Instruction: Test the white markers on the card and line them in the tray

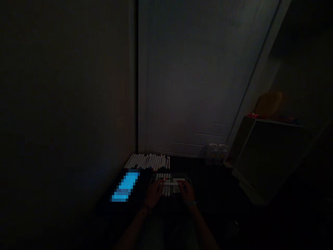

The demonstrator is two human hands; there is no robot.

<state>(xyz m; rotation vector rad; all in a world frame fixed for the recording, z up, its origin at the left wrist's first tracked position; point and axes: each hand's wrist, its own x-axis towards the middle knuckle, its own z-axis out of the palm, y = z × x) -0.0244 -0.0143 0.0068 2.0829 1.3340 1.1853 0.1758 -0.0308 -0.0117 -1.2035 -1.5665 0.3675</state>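
Dim room, dark tabletop. Pinched white marker near its ends, with left hand and right hand, over tray. Judged light, stiff, slightly slick; suited mid-barrel hold.

Wearer: bare forearms, a band at each wrist.
Left hand: thin dark reddish band. Right hand: pale greenish band. Greyish legwear, details lost in dimness.

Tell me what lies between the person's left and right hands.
The head view shows a white marker held between the left hand and right hand, with other markers beneath.
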